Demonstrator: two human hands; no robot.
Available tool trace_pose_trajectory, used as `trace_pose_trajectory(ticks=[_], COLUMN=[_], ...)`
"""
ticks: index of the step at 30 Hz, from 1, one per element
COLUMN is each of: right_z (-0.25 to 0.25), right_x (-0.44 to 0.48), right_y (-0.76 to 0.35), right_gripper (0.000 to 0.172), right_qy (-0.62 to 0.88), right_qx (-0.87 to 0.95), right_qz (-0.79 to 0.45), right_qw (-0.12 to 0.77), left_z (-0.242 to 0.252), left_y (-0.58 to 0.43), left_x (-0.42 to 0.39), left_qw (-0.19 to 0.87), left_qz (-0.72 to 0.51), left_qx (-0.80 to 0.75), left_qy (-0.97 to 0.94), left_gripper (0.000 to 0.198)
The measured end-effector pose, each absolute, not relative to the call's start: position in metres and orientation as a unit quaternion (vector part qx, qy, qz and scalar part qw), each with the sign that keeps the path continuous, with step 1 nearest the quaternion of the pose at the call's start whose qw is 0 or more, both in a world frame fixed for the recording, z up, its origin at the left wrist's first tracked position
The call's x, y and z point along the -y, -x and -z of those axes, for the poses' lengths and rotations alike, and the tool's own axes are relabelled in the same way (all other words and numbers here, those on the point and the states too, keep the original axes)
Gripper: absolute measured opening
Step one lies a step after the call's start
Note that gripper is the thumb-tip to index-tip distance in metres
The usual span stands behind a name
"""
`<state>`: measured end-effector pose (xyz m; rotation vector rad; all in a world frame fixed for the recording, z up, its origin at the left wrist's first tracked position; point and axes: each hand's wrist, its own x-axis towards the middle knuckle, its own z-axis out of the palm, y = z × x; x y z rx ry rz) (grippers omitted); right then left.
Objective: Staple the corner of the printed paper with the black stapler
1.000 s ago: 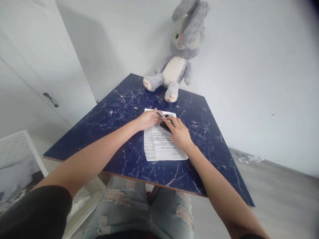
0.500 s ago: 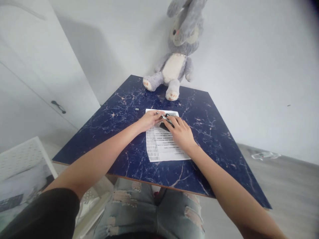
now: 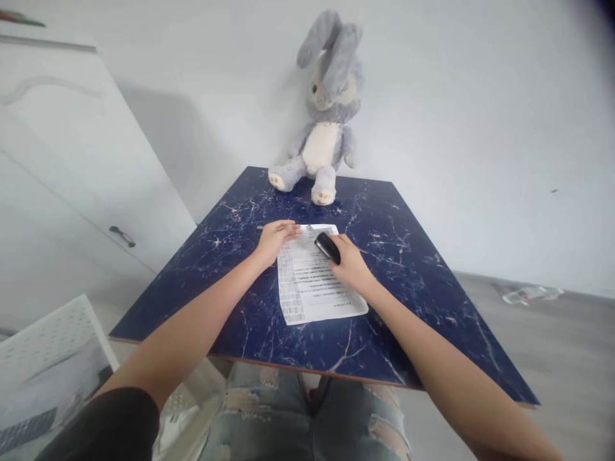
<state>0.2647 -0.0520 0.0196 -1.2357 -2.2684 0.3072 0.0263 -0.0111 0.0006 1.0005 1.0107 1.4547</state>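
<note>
Black stapler in curled right hand; left hand outstretched.

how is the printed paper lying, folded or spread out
Spread out: the printed paper lies flat on the blue marble-patterned table, text lines facing up, and no fold shows in view.

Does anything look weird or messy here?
Yes. Clear plastic lies on the floor by the wall on the right, looking like dropped litter. On the plush rabbit, one ear droops across the face, which looks lopsided. The jeans have ripped holes, maybe just their style.
</note>
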Motion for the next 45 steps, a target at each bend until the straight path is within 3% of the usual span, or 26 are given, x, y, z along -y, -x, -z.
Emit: trace_pose_trajectory(ticks=[3,6,10,13,18,24,28,30,32,35,41,45], right_z=[-0.018,-0.019,-0.029,-0.035,-0.034,-0.037,-0.034,-0.026,-0.014,0.005,0.012,-0.007], right_x=[0.046,0.047,0.055,0.06,0.064,0.062,0.032,0.008,-0.015,-0.036,-0.039,-0.014], right_y=[-0.27,-0.27,-0.268,-0.269,-0.269,-0.271,-0.303,-0.331,-0.356,-0.376,-0.361,-0.334], right_gripper=[0.04,0.036,0.052,0.03,0.028,0.027,0.022,0.019,0.016,0.014,0.008,0.016], right_qy=[0.458,0.434,0.298,0.189,0.2,0.19,0.333,0.438,0.541,0.598,0.553,0.469], right_qx=[0.821,0.829,0.857,0.885,0.884,0.893,0.822,0.78,0.737,0.686,0.737,0.754], right_qz=[-0.245,-0.235,-0.129,-0.074,-0.043,-0.04,-0.019,-0.007,-0.016,-0.049,-0.1,-0.06], right_qw=[0.239,0.263,0.4,0.419,0.421,0.405,0.462,0.446,0.405,0.412,0.375,0.457], left_z=[-0.005,-0.013,-0.022,-0.028,-0.034,-0.043,-0.043,-0.036,-0.028,-0.017,-0.011,-0.02], left_y=[-0.024,-0.028,-0.039,-0.042,-0.044,-0.03,0.031,0.063,0.085,0.094,0.091,0.078], left_x=[0.013,0.025,0.048,0.057,0.062,0.056,0.025,0.011,0.002,-0.002,-0.008,-0.002], left_qw=[0.38,0.319,0.397,0.465,0.51,0.459,0.187,0.108,0.104,0.107,0.087,0.103], left_qz=[-0.641,-0.597,-0.483,-0.442,-0.414,-0.397,-0.535,-0.459,-0.36,-0.283,-0.281,-0.348], left_qx=[-0.405,-0.354,-0.336,-0.338,-0.336,-0.367,-0.554,-0.605,-0.595,-0.582,-0.609,-0.615], left_qy=[-0.53,-0.645,-0.704,-0.688,-0.676,-0.705,-0.61,-0.642,-0.711,-0.755,-0.737,-0.7], left_gripper=[0.022,0.034,0.05,0.055,0.061,0.053,0.037,0.022,0.017,0.02,0.017,0.015])
